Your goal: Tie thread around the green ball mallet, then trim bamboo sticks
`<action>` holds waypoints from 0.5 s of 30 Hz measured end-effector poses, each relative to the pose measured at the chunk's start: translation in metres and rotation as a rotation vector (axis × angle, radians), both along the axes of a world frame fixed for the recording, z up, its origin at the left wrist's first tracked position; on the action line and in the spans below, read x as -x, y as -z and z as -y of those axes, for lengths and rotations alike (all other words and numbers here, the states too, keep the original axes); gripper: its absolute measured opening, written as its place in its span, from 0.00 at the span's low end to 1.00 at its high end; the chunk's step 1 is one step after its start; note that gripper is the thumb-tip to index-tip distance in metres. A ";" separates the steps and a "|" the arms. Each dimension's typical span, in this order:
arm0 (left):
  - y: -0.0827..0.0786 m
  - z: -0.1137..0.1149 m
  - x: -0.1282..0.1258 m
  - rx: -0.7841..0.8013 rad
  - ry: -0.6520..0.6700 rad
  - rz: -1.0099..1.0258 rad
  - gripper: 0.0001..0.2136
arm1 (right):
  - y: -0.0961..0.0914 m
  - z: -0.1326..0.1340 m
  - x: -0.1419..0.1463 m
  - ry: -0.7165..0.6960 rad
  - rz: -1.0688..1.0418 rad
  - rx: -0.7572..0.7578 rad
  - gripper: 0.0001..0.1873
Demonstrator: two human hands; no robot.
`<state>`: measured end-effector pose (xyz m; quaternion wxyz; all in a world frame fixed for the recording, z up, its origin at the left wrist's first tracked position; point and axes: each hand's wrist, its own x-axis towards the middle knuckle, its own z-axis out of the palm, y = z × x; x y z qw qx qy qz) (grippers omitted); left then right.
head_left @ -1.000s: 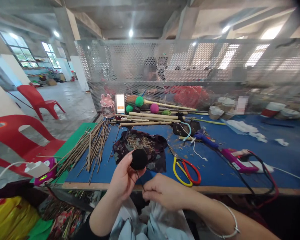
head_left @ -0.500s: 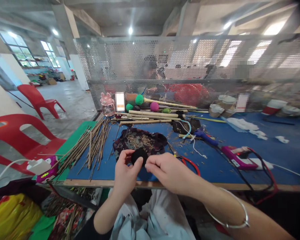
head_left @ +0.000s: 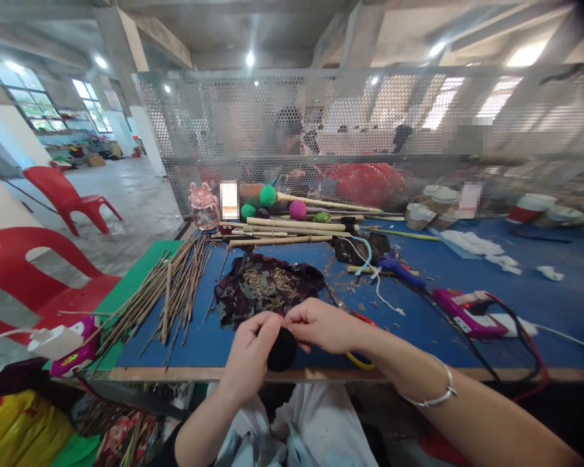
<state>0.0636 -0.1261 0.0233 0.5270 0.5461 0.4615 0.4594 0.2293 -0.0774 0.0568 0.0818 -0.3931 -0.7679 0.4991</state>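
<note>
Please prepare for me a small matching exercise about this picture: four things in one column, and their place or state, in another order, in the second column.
1. black ball
2. thin sticks
3. dark cloth
4. pink-lidded bottle

A. lying in a loose bunch
B. standing in front of the mesh screen
C. against the left hand
D. under scattered grains

Right pairs: 1-C, 2-A, 3-D, 4-B

Blue tabletop (head_left: 409,334) with thin sticks (head_left: 168,295), dark cloth (head_left: 231,299), probably scissors (head_left: 363,318), half hidden.
</note>
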 end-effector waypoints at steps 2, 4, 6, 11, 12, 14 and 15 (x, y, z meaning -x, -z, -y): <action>-0.002 -0.009 0.003 0.073 0.118 0.109 0.17 | 0.001 -0.016 -0.003 -0.028 0.000 0.007 0.11; -0.003 -0.019 0.006 0.192 0.200 0.295 0.16 | 0.003 -0.049 -0.015 0.037 0.032 -0.084 0.10; -0.005 -0.029 0.008 0.324 0.215 0.509 0.14 | 0.006 -0.095 -0.039 0.253 0.136 -0.289 0.12; 0.002 -0.054 0.012 0.513 0.158 0.787 0.08 | 0.008 -0.224 -0.129 0.839 0.443 -0.522 0.17; 0.007 -0.059 0.013 0.515 0.149 0.803 0.09 | 0.009 -0.245 -0.145 0.921 0.487 -0.534 0.17; 0.019 -0.070 0.016 0.497 0.177 0.824 0.10 | 0.011 -0.284 -0.172 1.033 0.564 -0.532 0.17; 0.024 -0.074 0.018 0.486 0.204 0.832 0.12 | 0.013 -0.300 -0.181 1.060 0.596 -0.522 0.17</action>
